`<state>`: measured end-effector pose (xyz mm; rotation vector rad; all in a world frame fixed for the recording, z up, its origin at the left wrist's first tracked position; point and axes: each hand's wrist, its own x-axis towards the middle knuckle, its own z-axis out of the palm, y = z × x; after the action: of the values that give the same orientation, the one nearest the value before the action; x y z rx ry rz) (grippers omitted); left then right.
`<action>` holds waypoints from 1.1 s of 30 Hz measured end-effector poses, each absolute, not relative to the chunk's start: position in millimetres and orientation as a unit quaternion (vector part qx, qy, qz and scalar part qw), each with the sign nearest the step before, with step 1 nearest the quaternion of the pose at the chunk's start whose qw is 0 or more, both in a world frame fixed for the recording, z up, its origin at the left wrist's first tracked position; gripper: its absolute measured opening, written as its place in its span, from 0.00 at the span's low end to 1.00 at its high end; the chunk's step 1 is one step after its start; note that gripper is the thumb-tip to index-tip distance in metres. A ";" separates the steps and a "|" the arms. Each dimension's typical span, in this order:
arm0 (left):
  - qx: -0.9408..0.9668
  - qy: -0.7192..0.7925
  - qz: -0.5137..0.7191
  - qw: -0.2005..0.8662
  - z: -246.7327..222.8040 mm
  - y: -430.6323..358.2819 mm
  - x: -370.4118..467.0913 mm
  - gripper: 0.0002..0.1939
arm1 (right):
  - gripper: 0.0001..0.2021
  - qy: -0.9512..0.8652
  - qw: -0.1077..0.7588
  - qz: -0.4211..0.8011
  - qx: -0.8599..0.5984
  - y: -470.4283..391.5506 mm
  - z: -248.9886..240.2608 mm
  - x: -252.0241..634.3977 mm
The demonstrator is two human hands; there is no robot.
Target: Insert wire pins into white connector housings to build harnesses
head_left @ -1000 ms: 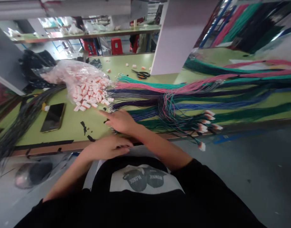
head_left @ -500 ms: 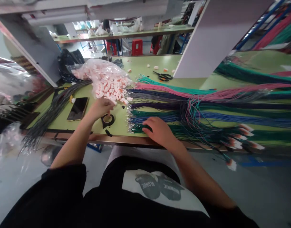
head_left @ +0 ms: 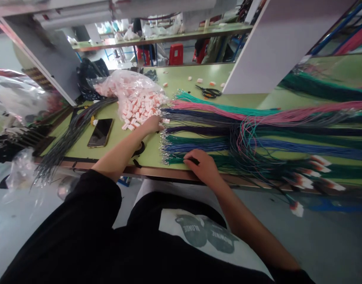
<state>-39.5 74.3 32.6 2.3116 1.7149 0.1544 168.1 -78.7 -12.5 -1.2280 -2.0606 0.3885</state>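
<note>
My left hand (head_left: 153, 124) is at the right edge of a heap of small white-and-orange connector housings (head_left: 138, 109), close to the wire ends. Its fingers are bunched and mostly hidden, so what they hold cannot be made out. My right hand (head_left: 202, 162) rests at the table's front edge, thumb and forefinger pinched on the dark green wires (head_left: 176, 158). Several bundles lie side by side with metal-tipped ends facing left: teal wires (head_left: 198, 99), pink wires (head_left: 204, 108), dark wires (head_left: 198, 130) and blue wires (head_left: 198, 147).
A phone (head_left: 100, 133), a roll of black tape (head_left: 139, 148) and a grey wire bundle (head_left: 71, 130) lie to the left. Black scissors (head_left: 209, 92) lie behind the wires. Finished-looking white connectors (head_left: 302, 181) hang near the front edge at right. A white panel (head_left: 258, 51) stands behind.
My left hand has moved right and slightly up, from above the tape to beside the wire tips and housings. My right hand stays on the green wires. The view has shifted slightly.
</note>
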 end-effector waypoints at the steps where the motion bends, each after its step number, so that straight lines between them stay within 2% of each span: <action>1: 0.796 0.589 0.049 0.132 32.5 74.8 -41.0 0.17 | 0.05 -0.788 0.357 0.158 -0.476 -79.1 -13.1 168.5; 8: 0.783 0.598 0.075 0.155 31.6 71.7 -45.6 0.19 | 0.05 -0.744 0.397 0.183 -0.505 -84.9 -12.6 168.1; 12: 0.775 0.594 0.126 0.175 32.6 66.5 -52.4 0.13 | 0.06 -0.734 0.424 0.158 -0.506 -87.7 -9.4 168.2; 15: 0.768 0.590 0.136 0.207 37.2 64.6 -61.6 0.06 | 0.09 -0.771 0.392 0.124 -0.486 -88.3 -6.9 163.1; 18: 0.729 0.620 0.211 0.199 47.1 61.8 -71.8 0.06 | 0.10 -0.805 0.354 0.111 -0.463 -86.4 -4.6 154.2; 20: 0.687 0.638 0.285 0.199 55.6 54.5 -74.3 0.07 | 0.11 -0.806 0.359 0.120 -0.456 -83.6 -3.3 149.2; 21: 0.669 0.635 0.314 0.224 59.4 48.5 -73.0 0.08 | 0.10 -0.800 0.369 0.126 -0.456 -81.7 -2.6 147.6; 23: 0.641 0.596 0.335 0.349 64.3 32.3 -64.9 0.13 | 0.09 -0.781 0.397 0.139 -0.461 -77.5 -1.3 146.2; 28: 0.531 0.419 0.267 0.686 55.3 -7.2 -29.7 0.13 | 0.05 -0.726 0.467 0.168 -0.476 -70.8 2.2 147.8; 33: 0.415 0.344 0.209 0.816 34.4 -16.0 -14.7 0.11 | 0.05 -0.686 0.489 0.162 -0.513 -74.5 5.8 148.4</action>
<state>-14.7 -16.0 34.4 0.8845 0.7336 0.4453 148.4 -74.5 5.8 -1.2475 -1.6671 0.3947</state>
